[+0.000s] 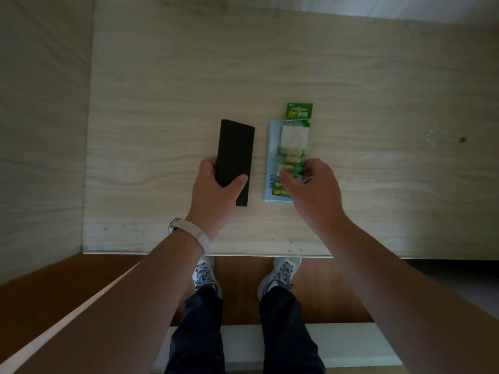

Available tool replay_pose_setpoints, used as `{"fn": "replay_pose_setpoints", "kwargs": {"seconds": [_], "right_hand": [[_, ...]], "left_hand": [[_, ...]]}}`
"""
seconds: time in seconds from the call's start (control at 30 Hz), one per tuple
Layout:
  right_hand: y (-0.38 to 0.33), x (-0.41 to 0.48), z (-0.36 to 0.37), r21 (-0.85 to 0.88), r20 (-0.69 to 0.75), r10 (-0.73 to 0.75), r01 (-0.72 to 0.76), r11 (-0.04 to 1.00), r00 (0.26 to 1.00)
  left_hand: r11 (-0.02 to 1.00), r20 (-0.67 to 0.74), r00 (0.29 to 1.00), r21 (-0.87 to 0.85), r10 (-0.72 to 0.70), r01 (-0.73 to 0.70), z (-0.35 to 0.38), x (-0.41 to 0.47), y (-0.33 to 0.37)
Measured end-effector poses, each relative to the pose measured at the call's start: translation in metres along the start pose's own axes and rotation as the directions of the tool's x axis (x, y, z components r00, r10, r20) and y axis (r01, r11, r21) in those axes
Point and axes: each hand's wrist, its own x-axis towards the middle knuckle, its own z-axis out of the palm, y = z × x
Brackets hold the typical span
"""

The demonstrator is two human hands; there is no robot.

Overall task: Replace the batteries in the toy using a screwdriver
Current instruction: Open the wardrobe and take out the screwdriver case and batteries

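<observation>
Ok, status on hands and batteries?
Left hand grips black box. Right hand pinches battery pack on table. Nothing blocking either hand.

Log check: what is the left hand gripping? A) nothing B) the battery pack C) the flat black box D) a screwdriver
C: the left hand grips the near end of the flat black box, while the right hand pinches the battery pack.
</observation>
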Motion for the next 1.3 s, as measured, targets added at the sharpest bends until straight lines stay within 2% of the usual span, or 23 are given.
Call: {"fn": "replay_pose_setpoints", "kwargs": {"seconds": [0.13,0.5,0.7,0.8,0.9,1.03,1.3], "right_hand": [[0.010,-0.001,-0.003,-0.030,0.048,-0.020,0.022,0.999,0.999],[0.006,-0.011,-0.004,0.080,0.107,-0.001,-0.007,0.997,0.994],[0.008,-0.009,0.009,0.094,0.133,0.075,-0.088,0.992,0.988],[0.004,-0.012,0.011,0.137,0.092,0.064,-0.077,0.988,0.994],[0.003,-0.013,0.012,0.187,0.067,0.119,-0.130,0.974,0.991],[0.003,-0.008,0.009,0.315,0.122,0.192,-0.222,0.923,0.974],[0.000,-0.008,0.010,0.330,0.247,0.182,-0.259,0.908,0.952]], "left_hand": [[0.997,0.015,0.999,-0.070,-0.033,0.034,0.006,-0.003,0.002],[0.980,0.035,0.997,-0.179,-0.076,0.081,0.025,-0.005,0.009],[0.979,0.032,0.994,-0.177,-0.100,0.104,0.027,-0.003,0.007],[0.974,0.020,0.994,-0.201,-0.108,0.109,0.026,-0.001,0.005],[0.977,0.024,0.995,-0.185,-0.102,0.104,0.024,0.002,0.005],[0.978,0.025,0.995,-0.184,-0.095,0.098,0.022,0.005,0.003],[0.982,0.065,0.990,-0.137,-0.123,0.131,0.016,0.008,0.008]]}}
